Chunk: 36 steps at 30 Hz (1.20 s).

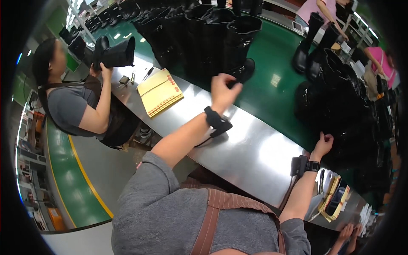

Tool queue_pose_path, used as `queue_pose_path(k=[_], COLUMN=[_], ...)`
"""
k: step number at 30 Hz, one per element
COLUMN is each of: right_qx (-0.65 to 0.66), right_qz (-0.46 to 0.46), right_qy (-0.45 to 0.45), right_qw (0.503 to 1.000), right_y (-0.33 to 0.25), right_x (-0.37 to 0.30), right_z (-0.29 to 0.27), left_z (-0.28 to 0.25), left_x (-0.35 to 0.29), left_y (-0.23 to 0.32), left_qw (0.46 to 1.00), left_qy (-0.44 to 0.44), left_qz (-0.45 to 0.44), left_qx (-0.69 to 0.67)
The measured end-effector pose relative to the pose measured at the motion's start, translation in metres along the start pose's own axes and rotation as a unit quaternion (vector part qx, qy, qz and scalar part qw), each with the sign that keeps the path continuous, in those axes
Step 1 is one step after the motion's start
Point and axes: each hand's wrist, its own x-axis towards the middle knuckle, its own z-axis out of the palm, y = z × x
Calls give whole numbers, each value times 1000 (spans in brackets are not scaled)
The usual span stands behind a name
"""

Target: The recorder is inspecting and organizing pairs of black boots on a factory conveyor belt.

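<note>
My left hand (225, 92) is raised over the metal bench edge, slightly blurred. Its thumb and fingers are apart, and I see nothing between them. Just beyond the fingertips is the rounded toe of a black boot (245, 70), one of a cluster of tall shiny black boots (204, 38) standing on the green surface. Whether hand and boot touch I cannot tell. Farther right, my right hand (324, 144) hovers with loosely bent fingers, a gap at the thumb and nothing visible in it. It is nearest a second dark group of black boots (340, 102).
The shiny metal bench (250, 148) runs diagonally before me, bearing a yellow paper stack (160, 92) and, at right, yellow papers with a dark item (333, 199). At left a co-worker (76, 102) holds a black boot (114, 53). Another person's hands (349, 233) show lower right.
</note>
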Motion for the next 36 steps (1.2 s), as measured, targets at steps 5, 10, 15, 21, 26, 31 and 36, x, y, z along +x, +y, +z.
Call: queue_pose_path(k=[5,10,15,21,26,31,36], right_qx=[43,51,32,24,29,33,28], right_qz=[25,15,46,53,30,47,52], right_qy=[-75,-124,-123,-118,-120,-134,-164], right_qw=[996,991,991,991,992,989,985], right_y=[3,11,8,3,1,1,8], right_x=[-1,0,-3,-7,-8,-8,-5], right_z=[6,2,5,8,7,10,9], left_z=[-93,-94,-81,-74,-76,-95,-137], left_x=[52,105,167,180,177,183,212], left_y=[-51,-70,-79,-87,-66,0,116], left_qw=[989,975,984,971,944,941,869], left_qy=[70,152,81,125,171,216,327], left_qz=[-75,-73,-149,-109,-21,142,364], left_qx=[108,148,61,174,283,219,77])
